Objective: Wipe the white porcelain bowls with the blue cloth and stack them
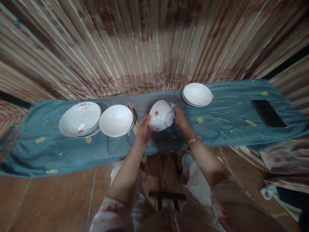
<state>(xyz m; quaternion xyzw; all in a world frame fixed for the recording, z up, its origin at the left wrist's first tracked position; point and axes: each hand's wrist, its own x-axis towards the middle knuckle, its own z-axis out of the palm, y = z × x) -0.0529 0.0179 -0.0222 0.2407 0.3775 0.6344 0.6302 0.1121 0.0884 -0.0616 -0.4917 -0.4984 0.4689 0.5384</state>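
Observation:
Between my hands a white bowl with red marks on its outside is held tilted above the cloth-covered table. My left hand grips its left rim, thumb on the outer side. At the bowl's right side, my right hand is closed on a light blue cloth pressed against the bowl; the fingers are partly hidden. Left of the bowl lie several wooden chopsticks, beside a stack of white bowls. Another short stack of white dishes stands behind my right hand.
At the far left sits a stack of larger floral plates. A black phone lies on the right of the teal tablecloth. Pleated curtains hang right behind the table. A dark bar is below, near my legs.

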